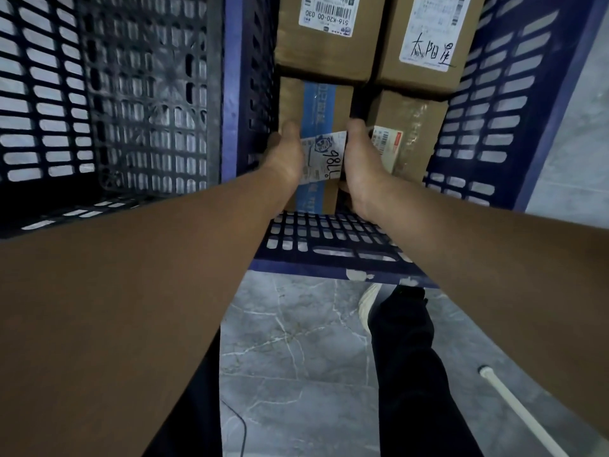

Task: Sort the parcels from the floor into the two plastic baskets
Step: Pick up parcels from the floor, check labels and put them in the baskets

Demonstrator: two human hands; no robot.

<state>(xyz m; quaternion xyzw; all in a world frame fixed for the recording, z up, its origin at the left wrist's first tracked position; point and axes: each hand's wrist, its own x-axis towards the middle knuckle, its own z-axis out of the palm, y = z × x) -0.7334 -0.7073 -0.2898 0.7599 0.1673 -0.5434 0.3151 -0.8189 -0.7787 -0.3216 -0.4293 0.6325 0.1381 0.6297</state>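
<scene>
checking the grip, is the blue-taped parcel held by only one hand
No, the left hand and right hand both grip the blue-taped parcel, one on each side, inside the blue basket.

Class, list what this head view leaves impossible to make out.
Head view:
Fingers of left hand and right hand: hidden behind the taped parcel.
The far parcels: cut by the top edge.
Floor of the blue basket: covered by parcels.
Fine print on the barcode label: too small.

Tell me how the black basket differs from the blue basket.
The black basket is black, the blue basket blue. The black basket shows no parcels; the blue basket holds four cardboard parcels. The left hand and right hand grip a blue-taped parcel inside the blue basket, not the black basket. Both have slotted plastic walls.
</scene>
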